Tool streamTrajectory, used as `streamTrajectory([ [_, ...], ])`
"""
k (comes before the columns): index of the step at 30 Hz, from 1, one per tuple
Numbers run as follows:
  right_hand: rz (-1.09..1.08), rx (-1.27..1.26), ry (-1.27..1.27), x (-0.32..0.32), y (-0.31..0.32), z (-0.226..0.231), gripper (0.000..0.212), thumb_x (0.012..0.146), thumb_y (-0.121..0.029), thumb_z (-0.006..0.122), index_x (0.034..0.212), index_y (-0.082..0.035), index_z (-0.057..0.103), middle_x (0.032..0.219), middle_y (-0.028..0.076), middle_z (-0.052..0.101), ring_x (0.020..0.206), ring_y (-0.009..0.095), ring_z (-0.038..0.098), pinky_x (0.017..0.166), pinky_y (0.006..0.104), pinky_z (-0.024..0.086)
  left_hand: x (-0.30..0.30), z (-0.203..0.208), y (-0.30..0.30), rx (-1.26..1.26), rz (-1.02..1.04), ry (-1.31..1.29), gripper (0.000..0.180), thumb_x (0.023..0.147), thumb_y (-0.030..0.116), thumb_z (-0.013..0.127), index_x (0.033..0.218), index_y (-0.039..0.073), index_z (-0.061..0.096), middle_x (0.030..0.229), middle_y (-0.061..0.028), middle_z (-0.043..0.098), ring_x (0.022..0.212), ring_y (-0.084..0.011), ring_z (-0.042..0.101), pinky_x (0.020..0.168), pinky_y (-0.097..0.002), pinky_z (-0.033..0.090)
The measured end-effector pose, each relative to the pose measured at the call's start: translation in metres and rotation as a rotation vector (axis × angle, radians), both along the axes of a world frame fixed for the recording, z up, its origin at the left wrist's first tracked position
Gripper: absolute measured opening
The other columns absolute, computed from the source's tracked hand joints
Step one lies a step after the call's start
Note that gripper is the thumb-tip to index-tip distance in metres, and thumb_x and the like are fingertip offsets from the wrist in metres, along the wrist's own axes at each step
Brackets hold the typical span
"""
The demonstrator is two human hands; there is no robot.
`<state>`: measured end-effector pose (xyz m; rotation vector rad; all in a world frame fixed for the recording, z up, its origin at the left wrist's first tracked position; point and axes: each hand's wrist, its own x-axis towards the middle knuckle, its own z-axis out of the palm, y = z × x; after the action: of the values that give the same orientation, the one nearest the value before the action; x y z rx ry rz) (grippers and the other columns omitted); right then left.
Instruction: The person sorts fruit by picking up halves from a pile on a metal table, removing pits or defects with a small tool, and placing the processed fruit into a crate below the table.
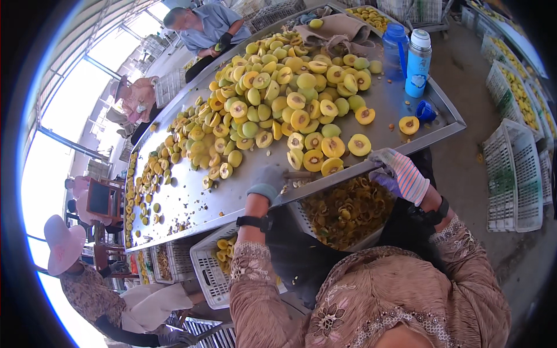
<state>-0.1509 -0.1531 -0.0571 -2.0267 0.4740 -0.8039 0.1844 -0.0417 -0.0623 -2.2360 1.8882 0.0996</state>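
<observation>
A large heap of yellow-green stone fruit (272, 104), many of them halves with brown pit centres, covers the metal table (400, 139). My left hand (267, 183), in a grey glove, is at the table's near edge; its fingers are blurred. Close to its fingertips lies a brown stick-like piece (299, 174), and I cannot tell whether the hand touches it. My right hand (400, 174), in a striped glove with purple on the fingers, is bent closed at the near rim, beside a few fruit halves (360, 145). Whatever it may hold is hidden.
Below the table edge, a crate holds fruit scraps (348, 209). A white crate (212, 272) stands to its left. A light-blue flask (418, 64), a blue bottle (395, 49) and a blue cup (426, 111) occupy the right corner. Other people work around the table; stacked crates (513, 180) line the right.
</observation>
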Motion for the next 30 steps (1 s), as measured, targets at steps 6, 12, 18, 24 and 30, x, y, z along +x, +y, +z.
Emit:
streamTrajectory([
  [6,-0.073,-0.379,0.029,0.014,0.024,0.021,0.044,0.077,-0.029,0.07,0.107,-0.002,0.053,0.1,0.019,0.056,0.092,0.038,0.054,0.078,0.0426,0.046,-0.066,0.056,0.032,-0.374,-0.203,-0.198,0.017,0.076,0.021,0.06,0.092,0.021,0.063,0.086,0.0004,0.058,0.081,-0.0238,0.055,0.067,-0.038,0.044],
  [12,0.174,-0.361,0.281,0.033,0.058,0.013,0.052,0.075,-0.024,0.069,0.117,0.001,0.049,0.103,0.02,0.057,0.092,0.038,0.056,0.081,0.0411,0.047,-0.129,0.047,0.038,-0.336,-0.439,-0.116,0.017,0.074,0.014,0.058,0.091,0.014,0.059,0.082,-0.0024,0.054,0.079,-0.0216,0.056,0.067,-0.0363,0.044],
  [18,0.042,-0.051,0.176,-0.007,0.041,0.004,0.039,0.084,-0.022,0.062,0.116,0.0,0.051,0.087,0.014,0.061,0.073,0.032,0.061,0.067,0.037,0.05,-0.141,0.064,0.009,-0.508,-0.395,0.495,0.037,0.074,0.02,0.065,0.109,0.011,0.058,0.102,-0.0078,0.059,0.092,-0.0278,0.059,0.08,-0.0408,0.047],
  [24,0.014,0.991,-0.217,-0.061,0.036,-0.008,0.033,0.091,-0.028,0.056,0.111,-0.002,0.054,0.084,0.003,0.058,0.07,0.011,0.058,0.062,0.0253,0.049,-0.139,0.048,-0.077,-0.525,-0.157,0.575,0.049,0.078,0.027,0.066,0.123,0.014,0.049,0.113,-0.0098,0.056,0.094,-0.0318,0.06,0.081,-0.0431,0.048],
  [30,0.023,1.254,-0.384,-0.075,0.054,-0.03,0.035,0.088,-0.03,0.059,0.109,-0.002,0.054,0.092,0.008,0.062,0.078,0.017,0.062,0.069,0.0282,0.051,-0.146,0.003,-0.161,0.12,-0.146,0.31,0.051,0.078,0.027,0.066,0.123,0.01,0.047,0.11,-0.0159,0.061,0.099,-0.0347,0.059,0.084,-0.042,0.047],
])
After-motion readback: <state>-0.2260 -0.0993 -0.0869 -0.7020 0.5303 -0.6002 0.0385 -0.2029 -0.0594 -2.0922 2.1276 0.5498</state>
